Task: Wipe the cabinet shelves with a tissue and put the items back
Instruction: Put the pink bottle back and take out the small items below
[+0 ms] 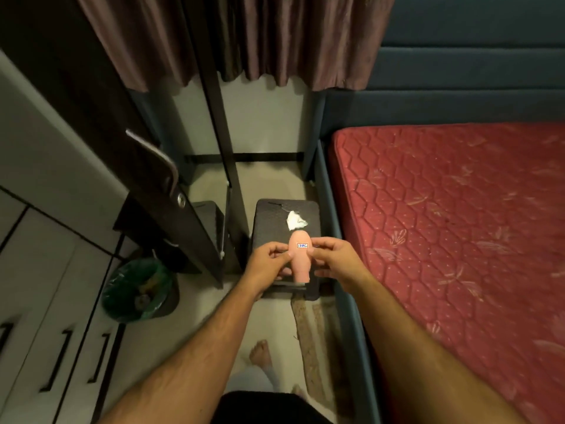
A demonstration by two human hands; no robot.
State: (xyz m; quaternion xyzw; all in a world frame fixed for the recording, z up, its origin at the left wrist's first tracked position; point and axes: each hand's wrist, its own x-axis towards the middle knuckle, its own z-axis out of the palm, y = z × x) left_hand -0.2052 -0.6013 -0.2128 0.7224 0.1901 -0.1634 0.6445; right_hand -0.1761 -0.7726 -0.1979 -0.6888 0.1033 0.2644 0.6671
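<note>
While both hands pinch the pink bottle (298,255), left hand (269,260) and right hand (331,258) closed on its sides, I hold it just above the dark stool (266,221). Tissue (295,220) lies on the stool beyond it. Keep it upright. Open cabinet door (171,215) left of the stool crowds the path; bin (139,290) sits further left.

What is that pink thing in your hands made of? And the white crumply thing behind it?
The pink thing looks like smooth plastic or rubber: matte, evenly coloured, rounded, with a small sticker label. I can't tell which. The left hand and right hand both hold it. The white crumply thing looks like tissue paper: thin, soft, creased.
</note>
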